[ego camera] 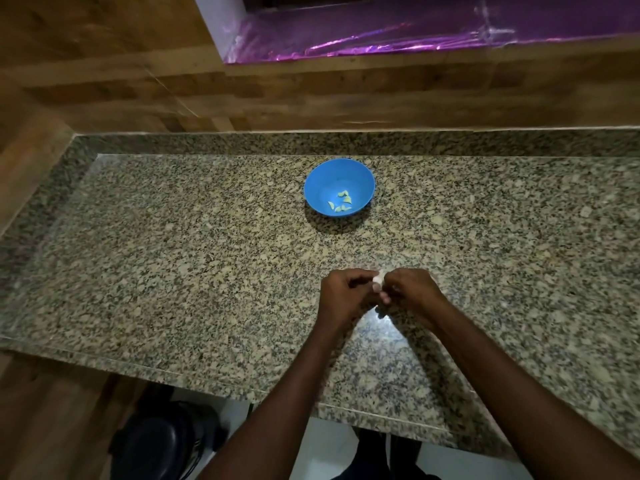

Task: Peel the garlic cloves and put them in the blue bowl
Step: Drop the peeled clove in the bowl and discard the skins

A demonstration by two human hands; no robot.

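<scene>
Low in the centre of the frame, the left hand [341, 289] and right hand [408, 289] are pinching a white garlic clove [378, 279] between them, seemingly to peel it, while the blue bowl [339, 174] is sitting above-centre, holding peeled cloves [341, 202].

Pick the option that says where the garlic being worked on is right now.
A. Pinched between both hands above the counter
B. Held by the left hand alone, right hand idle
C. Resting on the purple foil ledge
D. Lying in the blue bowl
A: the white garlic clove sits between the fingertips of the left hand and right hand, above the granite counter, well short of the blue bowl.
</scene>
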